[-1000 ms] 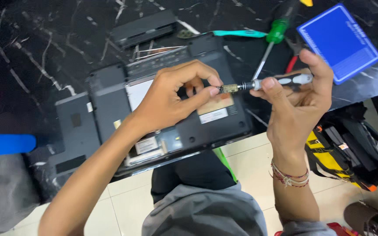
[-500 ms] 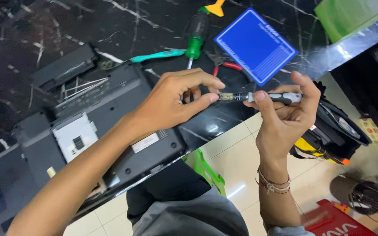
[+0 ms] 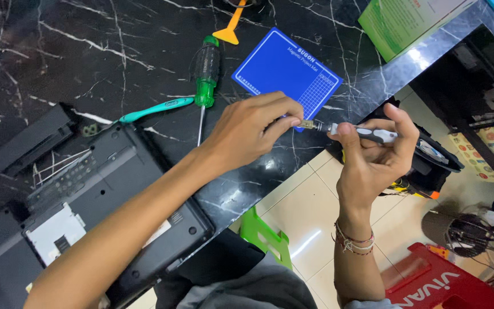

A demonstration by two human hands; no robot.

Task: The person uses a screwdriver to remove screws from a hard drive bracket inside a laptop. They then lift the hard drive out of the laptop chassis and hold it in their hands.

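Over the counter's front edge, the right hand (image 3: 375,163) grips a slim grey screwdriver (image 3: 361,133), fingers wrapped round its handle, while the left hand (image 3: 247,134) pinches its metal tip between thumb and forefinger. Just behind them lies a blue mat (image 3: 284,71); an opened black laptop (image 3: 98,212) sits at the counter's left.

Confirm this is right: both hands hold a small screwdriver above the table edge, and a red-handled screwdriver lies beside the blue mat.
Not quite. In the head view, the screwdriver lying beside the blue mat has a green handle, not red. The left hand and right hand do hold the small screwdriver.
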